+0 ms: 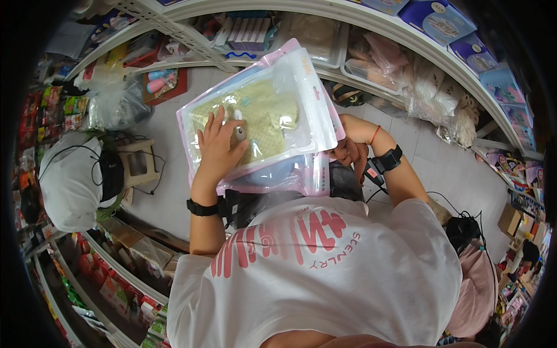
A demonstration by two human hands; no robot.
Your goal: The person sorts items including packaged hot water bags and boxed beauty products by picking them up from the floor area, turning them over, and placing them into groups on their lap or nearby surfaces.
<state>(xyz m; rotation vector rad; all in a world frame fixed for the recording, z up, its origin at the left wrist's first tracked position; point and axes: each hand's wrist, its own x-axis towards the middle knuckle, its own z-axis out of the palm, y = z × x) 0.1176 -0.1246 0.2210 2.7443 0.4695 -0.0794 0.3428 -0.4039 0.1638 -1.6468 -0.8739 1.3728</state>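
Observation:
A stack of flat plastic packages lies across my lap. The top one is a clear-fronted package point(275, 110) with a pale yellow-green textile inside and a white edge. Beneath it a pink-edged package point(272, 172) with light blue contents sticks out. My left hand point(223, 142) rests on the top package's clear front, fingers spread. Beside the stack's right edge my right hand point(350, 149) is bent inward with curled fingers, closed on the edge of the packages; its fingertips are partly hidden.
White shelves point(325, 72) with bins and bagged goods curve across the far side. At left stand a beige stool point(152, 177) and a white rounded bundle point(69, 180) with a black strap. A red box point(180, 87) sits on the floor. Snack racks point(104, 278) line the lower left.

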